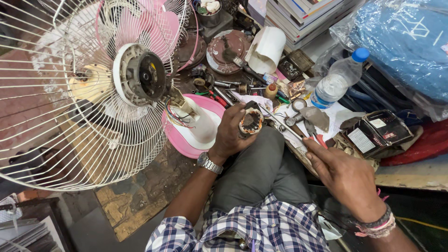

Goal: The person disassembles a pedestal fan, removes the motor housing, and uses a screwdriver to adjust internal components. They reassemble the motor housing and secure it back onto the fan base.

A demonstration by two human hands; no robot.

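Observation:
My left hand grips a round motor stator with copper windings, held above my knee. A metal watch sits on that wrist. My right hand rests at the edge of the cluttered work surface, fingers by red-handled pliers; whether it grips them is unclear. To the left stands a partly dismantled fan: white wire guard, bare motor housing, pink blades behind it, loose coloured wires and a pink and white base.
Small tools, screwdrivers and motor parts litter the surface. A plastic water bottle with a blue cap stands at right, beside a dark box. Stacked books and a blue bagged bundle lie behind.

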